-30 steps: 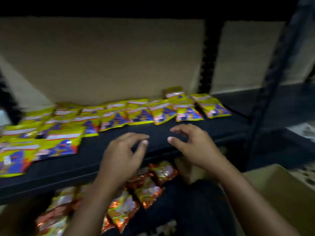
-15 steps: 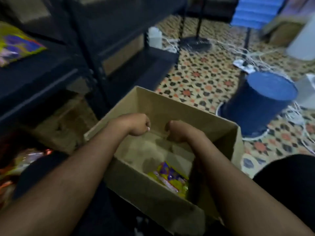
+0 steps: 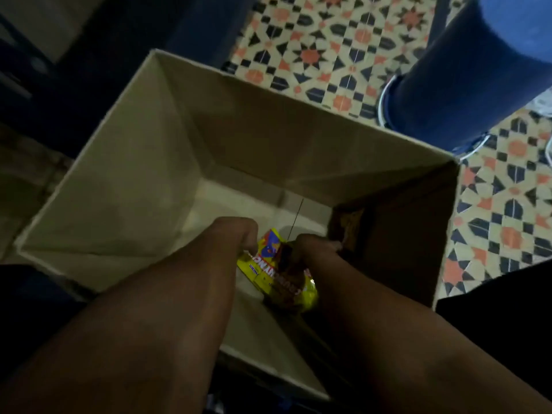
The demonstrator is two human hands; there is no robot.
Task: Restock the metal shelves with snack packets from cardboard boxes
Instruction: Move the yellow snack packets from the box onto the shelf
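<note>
Head view: your left hand [image 3: 239, 234] and right hand [image 3: 310, 249] reach deep into the cardboard box [image 3: 125, 186]. Both touch the yellow snack packet [image 3: 265, 264] on its bottom; you cannot tell their grip, fingers hidden.

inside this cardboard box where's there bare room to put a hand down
The box floor is bare along the far wall and toward the left wall. It is crowded near the right wall, where the left hand and right hand meet at the yellow packets.
</note>
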